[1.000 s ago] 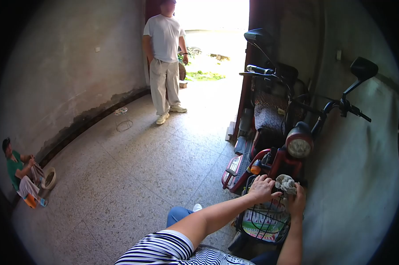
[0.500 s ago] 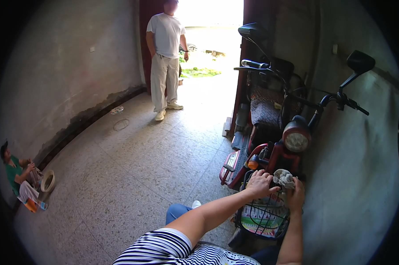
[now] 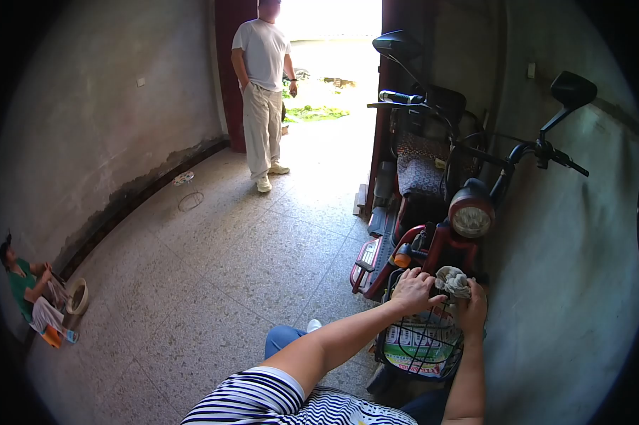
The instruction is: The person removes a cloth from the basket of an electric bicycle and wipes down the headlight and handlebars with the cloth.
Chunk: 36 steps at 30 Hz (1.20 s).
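A crumpled greyish-white rag point(image 3: 452, 282) is bunched above the far rim of a black wire basket point(image 3: 413, 348) on the front of a red electric tricycle point(image 3: 443, 248). My right hand point(image 3: 474, 306) closes on the rag from the right side. On the other side my left hand point(image 3: 413, 292) lies over the basket's rim, fingers apart and thumb stretched toward the rag. Printed green and white packaging point(image 3: 418, 346) shows through the basket's wires. The tricycle's round headlight point(image 3: 471, 216) and an orange turn signal point(image 3: 402, 256) are just beyond my hands.
A person in a white T-shirt point(image 3: 264, 57) stands by the bright doorway. Another person in green point(image 3: 23, 287) sits low at the left wall beside a round basket point(image 3: 78, 296). A wall point(image 3: 560, 283) runs close along my right. Handlebars and mirrors point(image 3: 574, 91) stick out above.
The view has shifted slightly. My hands keep nearly the same place at the basket, with the rag still in my right hand. The standing person's legs have moved closer together.
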Tool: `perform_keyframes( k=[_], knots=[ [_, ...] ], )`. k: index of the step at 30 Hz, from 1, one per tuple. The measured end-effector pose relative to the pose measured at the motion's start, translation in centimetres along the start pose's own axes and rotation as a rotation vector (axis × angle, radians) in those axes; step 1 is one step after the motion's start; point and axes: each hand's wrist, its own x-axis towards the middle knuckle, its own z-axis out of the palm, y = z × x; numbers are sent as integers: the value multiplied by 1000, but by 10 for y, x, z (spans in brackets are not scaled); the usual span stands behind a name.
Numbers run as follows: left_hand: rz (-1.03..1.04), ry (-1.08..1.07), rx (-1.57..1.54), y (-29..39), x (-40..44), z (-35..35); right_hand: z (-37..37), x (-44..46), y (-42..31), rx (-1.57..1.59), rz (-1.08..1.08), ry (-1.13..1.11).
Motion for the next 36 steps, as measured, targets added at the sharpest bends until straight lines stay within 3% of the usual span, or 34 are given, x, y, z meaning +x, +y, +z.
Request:
perform_keyframes(
  k=[36],
  knots=[
    [30, 68, 35, -5, 0, 7, 7, -2, 17, 9, -3, -4]
  ],
)
